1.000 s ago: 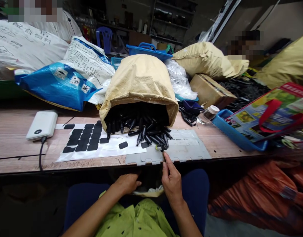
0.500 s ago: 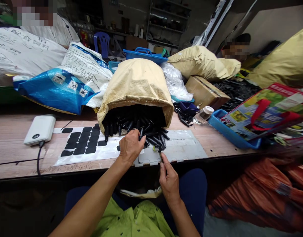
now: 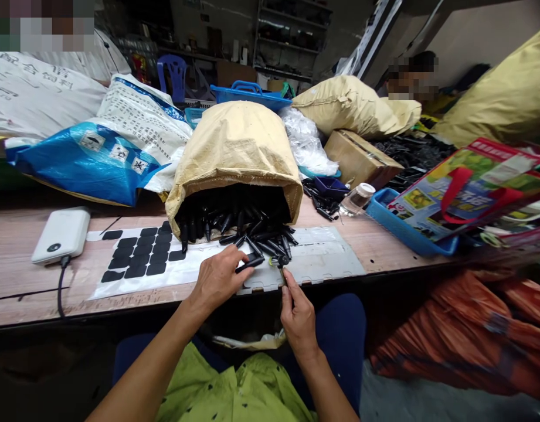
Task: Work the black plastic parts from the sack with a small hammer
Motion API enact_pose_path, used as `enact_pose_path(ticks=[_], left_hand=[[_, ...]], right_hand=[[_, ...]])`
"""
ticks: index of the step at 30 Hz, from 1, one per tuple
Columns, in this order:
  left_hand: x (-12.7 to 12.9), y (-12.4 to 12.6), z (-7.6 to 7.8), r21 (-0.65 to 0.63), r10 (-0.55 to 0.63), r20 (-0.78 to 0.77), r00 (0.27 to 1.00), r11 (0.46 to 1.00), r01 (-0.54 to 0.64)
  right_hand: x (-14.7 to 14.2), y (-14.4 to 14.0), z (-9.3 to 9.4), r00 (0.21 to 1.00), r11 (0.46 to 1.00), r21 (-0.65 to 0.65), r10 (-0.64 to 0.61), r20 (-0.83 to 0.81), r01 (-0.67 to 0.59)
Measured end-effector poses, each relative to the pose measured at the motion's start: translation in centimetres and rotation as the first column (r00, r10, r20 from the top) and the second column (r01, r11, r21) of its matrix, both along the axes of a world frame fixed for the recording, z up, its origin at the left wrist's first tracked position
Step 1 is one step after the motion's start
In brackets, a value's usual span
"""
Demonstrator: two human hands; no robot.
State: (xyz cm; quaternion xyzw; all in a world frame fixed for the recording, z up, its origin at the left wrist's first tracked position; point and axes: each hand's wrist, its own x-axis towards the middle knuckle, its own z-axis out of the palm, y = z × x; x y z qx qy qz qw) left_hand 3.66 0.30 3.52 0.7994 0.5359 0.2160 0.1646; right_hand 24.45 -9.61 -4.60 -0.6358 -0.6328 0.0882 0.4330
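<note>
My left hand [image 3: 219, 274] is closed on a slim black tube-shaped part [image 3: 251, 264], held between thumb and fingers just above the table's front edge. Beside it, my right hand [image 3: 297, 313] grips the thin handle of a small tool with a dark head [image 3: 279, 261] and a touch of yellow-green; its exact kind is unclear. The tool's head is close to the held part, near the loose pile. More black tube-shaped parts [image 3: 276, 240] spill from the mouth of a tan sack [image 3: 237, 138] lying on its side.
Left of the hands lies a white sheet with black stickers [image 3: 140, 255]. A white power bank [image 3: 61, 234] with a cable sits farther left. At right are a clear bottle [image 3: 356, 199] and a blue tray [image 3: 410, 228] holding a colourful bag. Two people sit beyond the sacks.
My left hand has drawn back from the pile toward me and left, now with a black tube-shaped part in its fingers. My right hand stays nearly in place with the tool.
</note>
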Motion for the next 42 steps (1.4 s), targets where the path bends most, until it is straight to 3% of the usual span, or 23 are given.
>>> enact_pose_path(ticks=[2, 6, 9, 13, 21, 29, 36, 42], left_hand=[[-0.7, -0.8, -0.9, -0.015, -0.08, -0.013, 0.997, 0.997, 0.08], [-1.1, -1.1, -3.0, 0.062, -0.054, 0.095, 0.994, 0.997, 0.048], [-1.5, -0.5, -3.7, 0.068, -0.064, 0.167, 0.984, 0.996, 0.053], [-2.3, 0.5, -3.6, 0.037, -0.123, 0.157, 0.98, 0.992, 0.119], [-2.7, 0.9, -3.9, 0.021, -0.117, 0.201, 0.972, 0.993, 0.116], [-3.2, 1.1, -4.0, -0.023, -0.138, 0.239, 0.961, 0.989, 0.148], [-3.2, 1.1, -4.0, -0.021, -0.13, 0.251, 0.959, 0.99, 0.14], [-3.2, 1.0, -3.8, -0.035, -0.132, 0.243, 0.961, 0.989, 0.144]], right_hand=[[0.0, 0.0, 0.0, 1.0, 1.0, 0.0, -0.002, 0.004, 0.002], [0.0, 0.0, 0.1, 1.0, 1.0, 0.009, -0.008, 0.016, 0.008], [0.0, 0.0, 0.1, 1.0, 1.0, 0.003, -0.009, 0.017, 0.009], [0.1, 0.0, 0.3, 1.0, 1.0, -0.011, -0.009, -0.001, 0.009], [-1.0, -0.6, 2.0, 0.994, 0.998, -0.06, -0.007, -0.105, 0.0], [-4.4, -0.9, 4.8, 0.98, 0.981, 0.026, 0.194, -0.046, -0.193], [-4.6, -0.9, 4.8, 0.977, 0.974, -0.123, 0.199, 0.076, -0.189], [-4.1, -0.9, 5.0, 0.987, 0.987, -0.054, 0.151, 0.055, -0.148]])
